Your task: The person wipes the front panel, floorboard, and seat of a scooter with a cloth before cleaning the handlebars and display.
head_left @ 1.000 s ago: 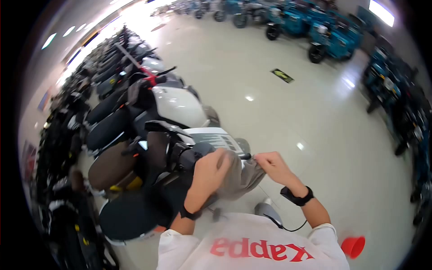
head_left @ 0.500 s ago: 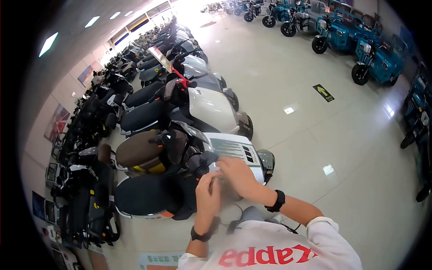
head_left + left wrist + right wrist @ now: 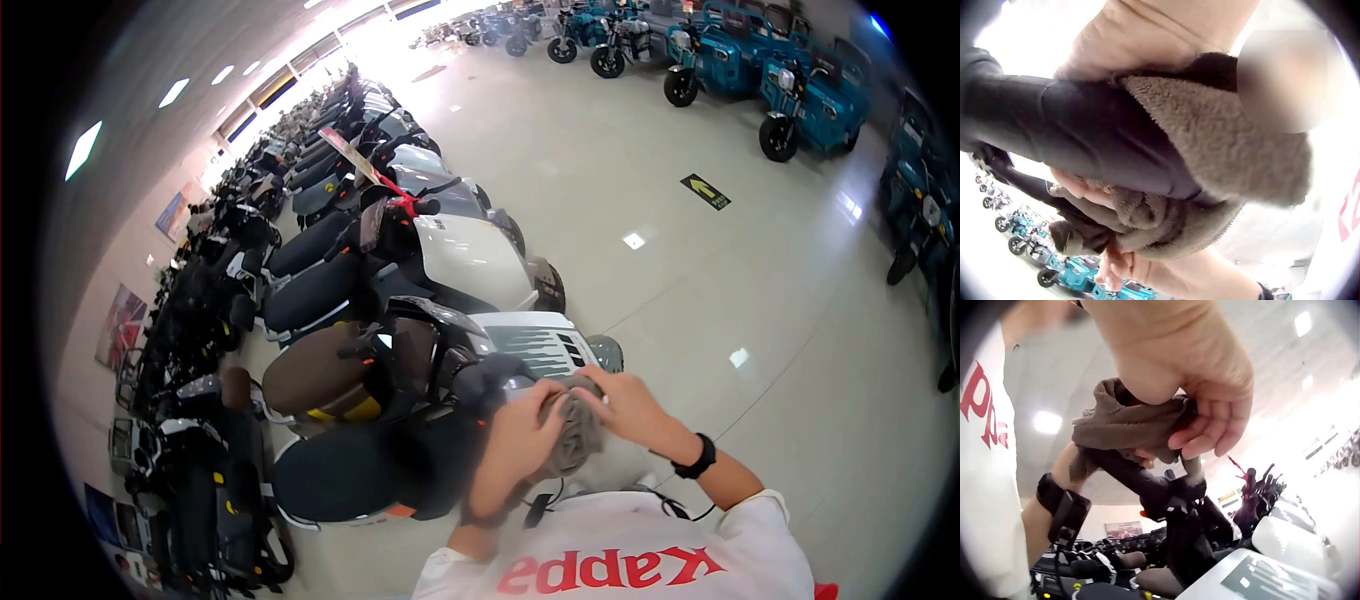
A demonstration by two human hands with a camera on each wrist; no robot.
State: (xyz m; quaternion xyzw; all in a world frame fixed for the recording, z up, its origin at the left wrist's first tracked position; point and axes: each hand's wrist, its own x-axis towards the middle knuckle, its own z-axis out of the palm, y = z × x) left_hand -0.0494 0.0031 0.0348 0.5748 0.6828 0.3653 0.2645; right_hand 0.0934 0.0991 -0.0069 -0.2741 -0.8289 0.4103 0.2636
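A grey-brown cloth (image 3: 575,440) is bunched between the two hands at the near scooter's handlebar. The left hand (image 3: 520,435) grips it from the left, thumb along its top. From the other side the right hand (image 3: 632,412) pinches the cloth's upper edge. In the left wrist view, the cloth (image 3: 1229,137) wraps round the end of a black handlebar grip (image 3: 1085,128), with folds hanging below it. The right wrist view shows the right hand (image 3: 1191,375) above the folded cloth (image 3: 1129,428), its fingers curled at the edge.
A white scooter front (image 3: 530,345) with green stripes stands just beyond the hands. Black seats (image 3: 345,475) and a long row of scooters line the left. Blue three-wheelers (image 3: 800,100) stand across the tiled floor, which carries an arrow sign (image 3: 706,191).
The cloth hung spread between the hands a second ago, then the hands came together with the right arm reaching across. Now they are side by side, with the cloth bunched between them.
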